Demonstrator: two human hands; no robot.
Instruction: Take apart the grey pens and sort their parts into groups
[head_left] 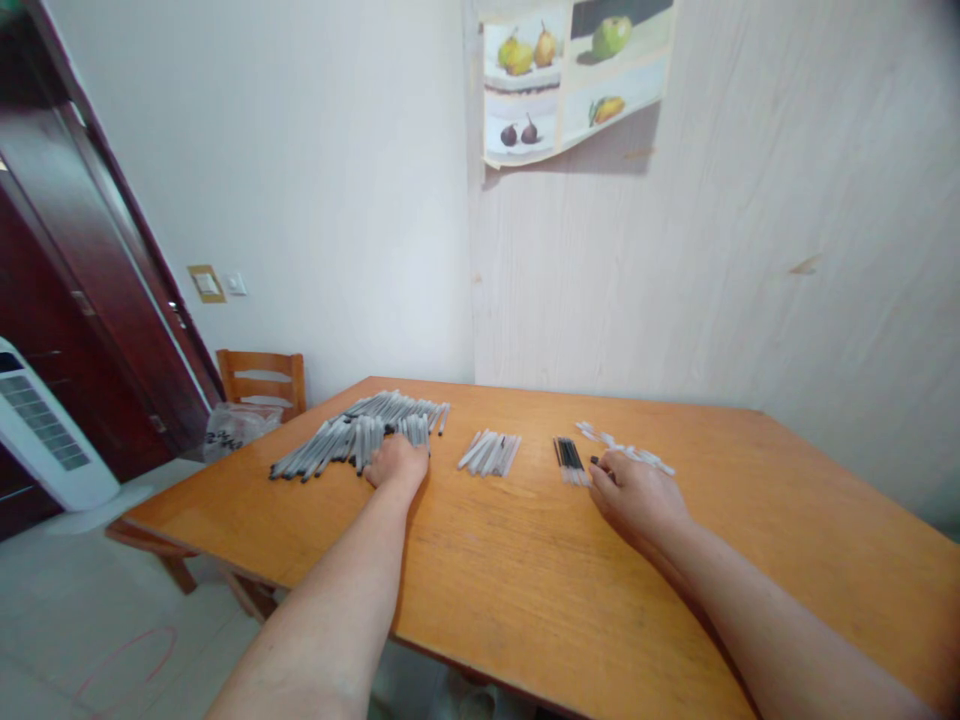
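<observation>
My left hand (pixel 399 462) rests at the near right edge of a large pile of grey pen barrels with black ends (pixel 337 445). Its fingers curl down among them, and what they grip is hidden. Toward the middle lies a small bundle of whitish, translucent tubes (pixel 491 453). My right hand (pixel 637 492) is closed in a pinch just right of a row of black-and-clear refills (pixel 571 460). A small dark tip shows by its fingers, too little to name. Behind that hand, clear plastic caps or tubes (pixel 600 436) lie strewn, partly covered.
All of this lies on a wooden table (pixel 480 560). A wooden chair (pixel 262 380) with a plastic bag (pixel 238 428) stands beyond its left side. At the far left are a white upright appliance (pixel 49 430) and a dark red door (pixel 82 330). Fruit pictures (pixel 574 85) hang on the wall.
</observation>
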